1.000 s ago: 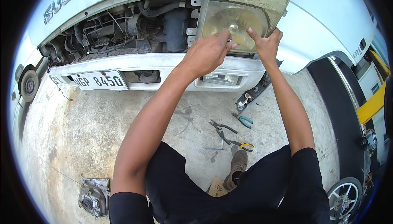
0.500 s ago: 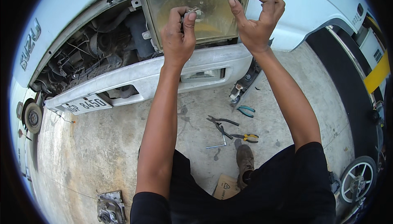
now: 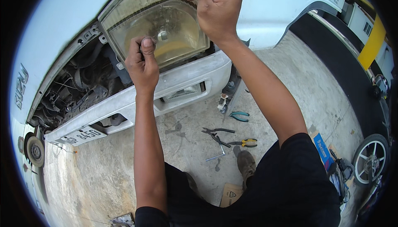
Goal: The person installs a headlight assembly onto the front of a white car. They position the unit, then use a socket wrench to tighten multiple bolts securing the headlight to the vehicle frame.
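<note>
A yellowed headlight sits in the front corner of a white vehicle, above its bumper. My left hand is closed in front of the lens's lower left part, thumb pressed to the curled fingers; what it pinches, if anything, is too small to make out. Higher up, at the lens's upper right side, my right hand is also closed. A bit of something small and dark shows at its thumb tip, cut by the picture's top edge, and I cannot tell its kind.
Below on the concrete lie teal-handled pliers, black-handled pliers, yellow-handled pliers and an L-shaped wrench. Left of the headlight the engine bay gapes open. A spoked wheel and a blue box stand at right.
My right hand has gone from raised with spread fingers to closed by the lens's upper right side. The left stays closed by the lens, now lower on it. The whole view has shifted.
</note>
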Available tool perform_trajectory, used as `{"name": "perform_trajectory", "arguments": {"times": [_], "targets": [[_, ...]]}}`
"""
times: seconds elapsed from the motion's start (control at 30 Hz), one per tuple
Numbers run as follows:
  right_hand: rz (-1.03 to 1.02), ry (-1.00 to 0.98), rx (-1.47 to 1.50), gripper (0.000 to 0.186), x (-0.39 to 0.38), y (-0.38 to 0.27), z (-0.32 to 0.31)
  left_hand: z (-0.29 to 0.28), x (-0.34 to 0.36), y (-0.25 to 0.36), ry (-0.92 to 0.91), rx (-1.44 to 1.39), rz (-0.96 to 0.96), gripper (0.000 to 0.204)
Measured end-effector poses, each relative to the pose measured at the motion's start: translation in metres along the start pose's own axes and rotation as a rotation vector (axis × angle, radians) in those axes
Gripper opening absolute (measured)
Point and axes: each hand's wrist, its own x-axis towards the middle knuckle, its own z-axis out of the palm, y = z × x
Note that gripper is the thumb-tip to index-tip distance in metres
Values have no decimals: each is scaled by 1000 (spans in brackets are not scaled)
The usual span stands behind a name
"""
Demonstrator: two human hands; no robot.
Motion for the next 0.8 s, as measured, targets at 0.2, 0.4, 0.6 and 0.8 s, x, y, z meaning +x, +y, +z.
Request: {"name": "perform_trajectory", "arguments": {"times": [0.2, 0.4, 0.6, 0.8], "targets": [[304, 138, -555, 16, 32, 13, -73, 0, 0, -3, 26, 36, 8, 32], [-235, 21, -764, 19, 23, 21, -82, 0, -1, -2, 47, 65, -27, 30], [-25, 17, -706, 19, 15, 10, -64, 0, 0, -4, 51, 82, 14, 28], [-99, -26, -860, 10, 15, 13, -59, -1, 0, -3, 40, 93, 36, 27]]}}
